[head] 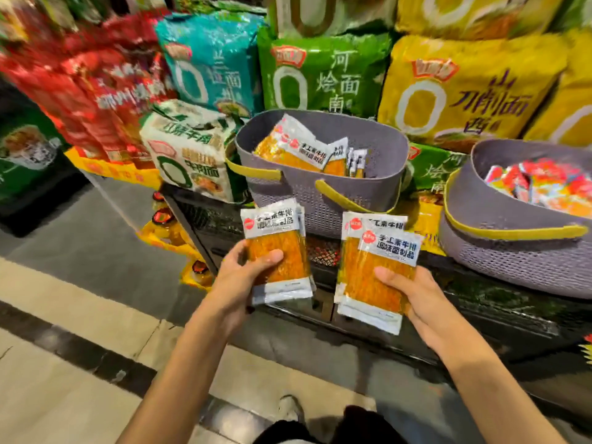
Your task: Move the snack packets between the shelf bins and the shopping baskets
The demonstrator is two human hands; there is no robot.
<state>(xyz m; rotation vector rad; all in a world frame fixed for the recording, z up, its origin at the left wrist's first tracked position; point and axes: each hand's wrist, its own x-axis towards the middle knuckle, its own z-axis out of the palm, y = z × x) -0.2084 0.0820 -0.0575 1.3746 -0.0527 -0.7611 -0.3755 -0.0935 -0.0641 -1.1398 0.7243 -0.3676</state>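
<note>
Big noodle multipacks are standing along the back of the display: a yellow plastic bag, a green one, a teal one and blurred red ones to the left. A smaller white noodle pack is leaning just left of the baskets.

Two grey perforated plastic shopping baskets with yellow handles are sitting on the dark wire shelf. The middle basket is holding several orange snack packets with white printed tops, lying tilted against its far wall. The right basket, partly cut off by the frame edge, is holding a heap of red-and-white snack packets.

In front of the middle basket and below its rim, the person is holding up two small stacks of the same orange packets. The left hand is gripping one stack at its lower left edge, thumb lying across the front. The right hand is gripping the other stack at its lower right edge, thumb pressing on the front, the packets fanning slightly. The two stacks are hanging side by side, apart from each other.
</note>
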